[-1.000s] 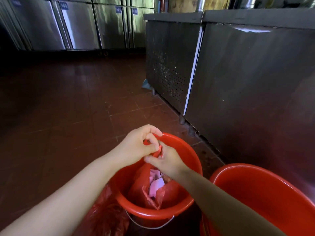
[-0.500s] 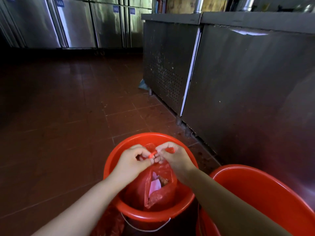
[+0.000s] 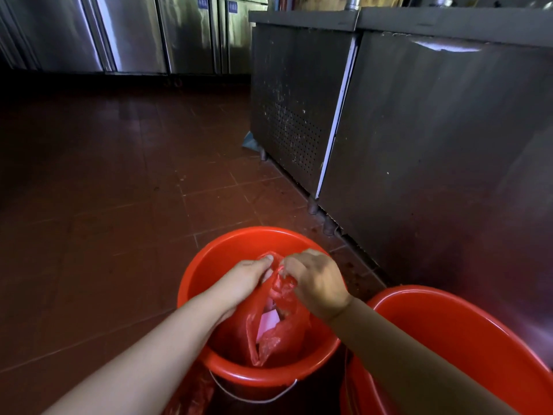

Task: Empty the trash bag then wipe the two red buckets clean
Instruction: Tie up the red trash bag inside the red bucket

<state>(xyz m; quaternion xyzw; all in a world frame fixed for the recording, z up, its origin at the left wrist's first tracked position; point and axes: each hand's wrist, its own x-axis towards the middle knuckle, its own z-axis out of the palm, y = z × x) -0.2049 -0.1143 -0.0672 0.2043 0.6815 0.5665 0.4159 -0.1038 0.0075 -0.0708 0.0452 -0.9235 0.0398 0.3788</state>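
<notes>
A red plastic trash bag (image 3: pixel 281 322) sits inside the smaller red bucket (image 3: pixel 227 253) on the floor. White and pink paper shows through the bag's opening. My left hand (image 3: pixel 242 283) pinches the bag's top edge on the left side. My right hand (image 3: pixel 314 283) pinches the same edge on the right, fingertips almost meeting above the bucket's middle. A second, larger red bucket (image 3: pixel 466 342) stands to the right, partly behind my right forearm; what I see of its inside holds nothing.
A steel counter cabinet (image 3: pixel 419 130) with a perforated panel runs along the right, close behind both buckets. Steel fridge doors (image 3: pixel 134 34) line the far wall. Red-brown floor tiles (image 3: pixel 104 205) stretch to the left. More red plastic (image 3: pixel 191 393) lies under the small bucket.
Both hands have dropped lower over the small bucket and shifted their pinch on the bag's top. The bag mouth now looks narrower and drawn together.
</notes>
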